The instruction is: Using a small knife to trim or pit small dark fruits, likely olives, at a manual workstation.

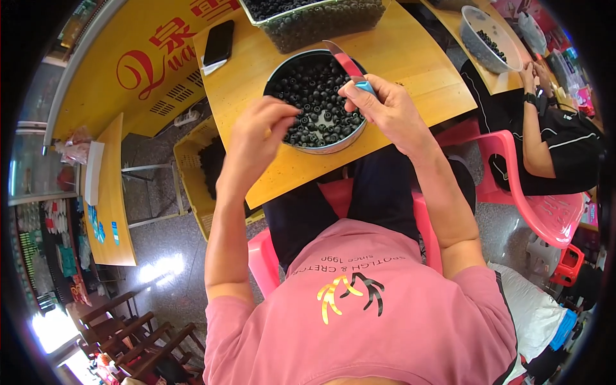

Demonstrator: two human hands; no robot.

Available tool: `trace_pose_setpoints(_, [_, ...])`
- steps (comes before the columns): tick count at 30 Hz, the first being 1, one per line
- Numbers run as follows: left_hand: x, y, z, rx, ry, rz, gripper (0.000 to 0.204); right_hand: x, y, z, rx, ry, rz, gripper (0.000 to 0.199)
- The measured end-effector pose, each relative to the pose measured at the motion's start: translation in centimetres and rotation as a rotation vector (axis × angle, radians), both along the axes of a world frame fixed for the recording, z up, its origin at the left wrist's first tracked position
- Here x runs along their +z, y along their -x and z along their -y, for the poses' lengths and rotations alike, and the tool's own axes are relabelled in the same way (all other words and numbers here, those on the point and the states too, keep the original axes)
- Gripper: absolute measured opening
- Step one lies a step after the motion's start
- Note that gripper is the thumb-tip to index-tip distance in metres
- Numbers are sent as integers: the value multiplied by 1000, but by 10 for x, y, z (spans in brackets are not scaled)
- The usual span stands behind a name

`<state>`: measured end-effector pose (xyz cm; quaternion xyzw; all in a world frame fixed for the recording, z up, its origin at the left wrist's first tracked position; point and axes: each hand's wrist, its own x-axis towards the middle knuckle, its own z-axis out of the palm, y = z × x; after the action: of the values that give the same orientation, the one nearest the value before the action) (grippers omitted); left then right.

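Note:
My right hand (pixel 387 110) grips a small knife (pixel 346 63) by its blue handle. Its reddish blade with a silver tip points up and to the left, over the far right rim of a round metal bowl (pixel 327 149). Many small, dark, round pieces (pixel 314 90) fill the bowl, some showing a paler ring; I cannot tell their kind. Over the bowl's left side, my left hand (pixel 256 128) has thumb and fingers pinched together. Whatever may be between those fingertips is too small to make out.
A clear plastic tub (pixel 321 25) of similar dark pieces stands behind the bowl on the wooden table (pixel 417 77). A black phone (pixel 219 42) lies at the far left. Left of the table is a yellow crate (pixel 192 157). Another person (pixel 545 138) sits right, near a translucent basin (pixel 487 48).

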<state>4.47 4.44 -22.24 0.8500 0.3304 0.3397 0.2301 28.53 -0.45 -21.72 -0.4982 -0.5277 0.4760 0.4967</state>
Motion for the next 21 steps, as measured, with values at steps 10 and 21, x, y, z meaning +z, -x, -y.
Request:
trace_pose_setpoints(10, [-17, -54, -29, -320, -122, -667, 11, 1, -11, 10, -21, 5, 7, 29])
trace_pose_setpoints(21, [4, -40, 4, -240, 682, 685, 24, -3, 12, 7, 20, 28, -196, 28])
